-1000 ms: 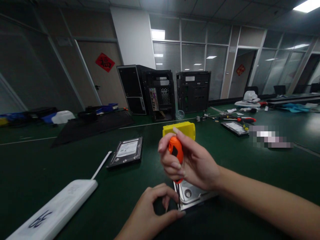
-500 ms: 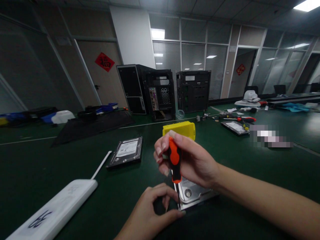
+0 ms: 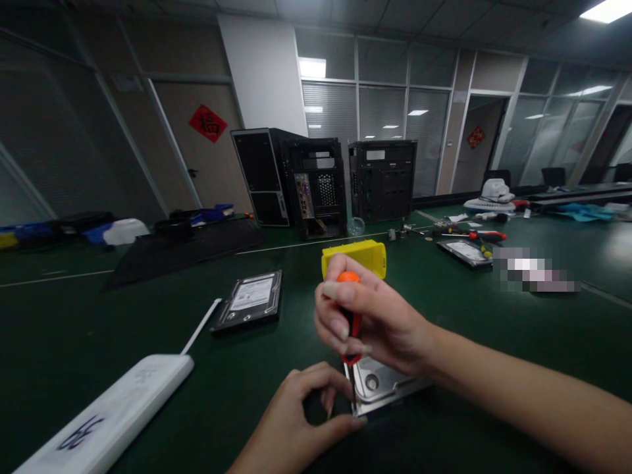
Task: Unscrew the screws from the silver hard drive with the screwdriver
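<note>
Wrapped round the handle of an orange and black screwdriver (image 3: 349, 278) is my right hand (image 3: 382, 306). The screwdriver stands almost upright, its shaft reaching down to the near left corner of a silver hard drive (image 3: 392, 390). My left hand (image 3: 301, 411) pinches that same corner between thumb and fingers, close around the screwdriver tip. The tip itself and the spot it touches are too small to make out. My right hand covers the far part of the drive. Just beyond it sits a yellow bin (image 3: 378, 255).
Another hard drive (image 3: 249, 299) lies label up to the left, beside a white power strip (image 3: 106, 415) with a cable. Computer cases (image 3: 316, 187) stand at the back. On the right are a third hard drive (image 3: 461, 252), red-handled tools (image 3: 486, 236) and a blurred patch.
My right fingers have shifted on the screwdriver handle: the thumb now crosses over it and the fingers curl lower. My left hand and the silver hard drive stay in place.
</note>
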Available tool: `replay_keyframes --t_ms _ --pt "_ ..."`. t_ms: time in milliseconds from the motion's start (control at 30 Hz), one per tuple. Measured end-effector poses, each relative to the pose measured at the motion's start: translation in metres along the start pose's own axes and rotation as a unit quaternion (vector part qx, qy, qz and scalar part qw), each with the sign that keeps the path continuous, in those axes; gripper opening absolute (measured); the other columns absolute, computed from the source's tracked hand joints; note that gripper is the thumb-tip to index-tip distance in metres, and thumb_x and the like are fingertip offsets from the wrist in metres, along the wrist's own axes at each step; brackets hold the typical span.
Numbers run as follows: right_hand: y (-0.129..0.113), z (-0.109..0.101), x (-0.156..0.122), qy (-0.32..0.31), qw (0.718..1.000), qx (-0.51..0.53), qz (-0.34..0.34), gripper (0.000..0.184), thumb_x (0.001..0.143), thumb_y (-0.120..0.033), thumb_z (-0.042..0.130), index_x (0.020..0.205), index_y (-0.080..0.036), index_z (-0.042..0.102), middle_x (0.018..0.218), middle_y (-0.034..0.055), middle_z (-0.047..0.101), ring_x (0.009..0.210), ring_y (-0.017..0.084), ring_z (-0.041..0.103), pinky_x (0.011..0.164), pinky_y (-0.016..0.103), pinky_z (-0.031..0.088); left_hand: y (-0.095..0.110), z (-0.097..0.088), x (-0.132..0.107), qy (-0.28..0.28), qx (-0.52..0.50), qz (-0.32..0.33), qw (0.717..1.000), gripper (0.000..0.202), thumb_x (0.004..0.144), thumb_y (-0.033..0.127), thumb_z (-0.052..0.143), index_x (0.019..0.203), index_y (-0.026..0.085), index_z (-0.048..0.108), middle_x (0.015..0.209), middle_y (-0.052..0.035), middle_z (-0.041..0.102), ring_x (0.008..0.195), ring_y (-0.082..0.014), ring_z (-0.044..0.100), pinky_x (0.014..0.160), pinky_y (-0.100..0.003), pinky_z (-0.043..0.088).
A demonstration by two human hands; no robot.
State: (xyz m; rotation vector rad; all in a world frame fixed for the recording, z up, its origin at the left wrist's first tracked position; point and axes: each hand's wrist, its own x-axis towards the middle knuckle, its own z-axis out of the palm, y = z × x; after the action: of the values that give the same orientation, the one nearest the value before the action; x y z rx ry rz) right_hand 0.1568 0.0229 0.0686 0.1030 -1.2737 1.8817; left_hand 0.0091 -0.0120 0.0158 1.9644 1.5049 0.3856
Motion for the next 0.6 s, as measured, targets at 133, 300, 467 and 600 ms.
replay_keyframes --t_ms 133,300,467,600 --pt "0.0001 0.0007 0.0010 -0.022 1.000 0.008 0.017 0.013 0.083 -0.030 0.054 0.080 -0.021 0.044 0.053 -0.0086 0.036 0.040 0.003 0.026 0.040 0.015 0.020 0.0004 0.0000 0.0006 -0.001 0.002 0.000 1.000 0.027 0.067 0.043 0.067 0.082 0.020 0.070 0.071 0.0001 0.056 0.080 -0.0206 0.051 0.073 -0.029 0.036" --pt "-0.0013 0.0013 -0.0001 -0.033 0.999 0.019 0.023 0.032 0.090 -0.042 0.033 0.087 -0.018 0.054 0.053 -0.0057 0.035 0.042 0.006 0.024 0.042 0.019 0.017 -0.0020 0.0011 0.0001 -0.005 -0.001 0.004 1.000 0.027 0.068 0.042 0.068 0.082 0.019 0.069 0.070 0.0002 0.055 0.079 -0.0202 0.051 0.072 -0.028 0.037" --pt "-0.0017 -0.0017 -0.0009 -0.039 0.998 0.040 0.036 0.036 0.092 -0.038 0.028 0.084 -0.017 0.056 0.057 -0.0032 0.041 0.045 0.006 0.032 0.045 0.020 0.025 -0.0010 0.0007 0.0003 -0.001 -0.006 0.005 1.000 0.026 0.067 0.041 0.069 0.082 0.019 0.070 0.071 0.0002 0.056 0.079 -0.0200 0.051 0.073 -0.027 0.037" --pt "-0.0008 -0.0080 0.0016 -0.058 0.996 0.054 0.028 0.030 0.091 -0.035 0.035 0.089 -0.016 0.058 0.072 0.0012 0.055 0.056 0.007 0.051 0.049 0.018 0.036 0.0006 0.0000 -0.0007 -0.006 0.001 -0.006 1.000 0.029 0.067 0.043 0.068 0.083 0.020 0.069 0.072 0.0003 0.056 0.079 -0.0202 0.050 0.073 -0.028 0.036"
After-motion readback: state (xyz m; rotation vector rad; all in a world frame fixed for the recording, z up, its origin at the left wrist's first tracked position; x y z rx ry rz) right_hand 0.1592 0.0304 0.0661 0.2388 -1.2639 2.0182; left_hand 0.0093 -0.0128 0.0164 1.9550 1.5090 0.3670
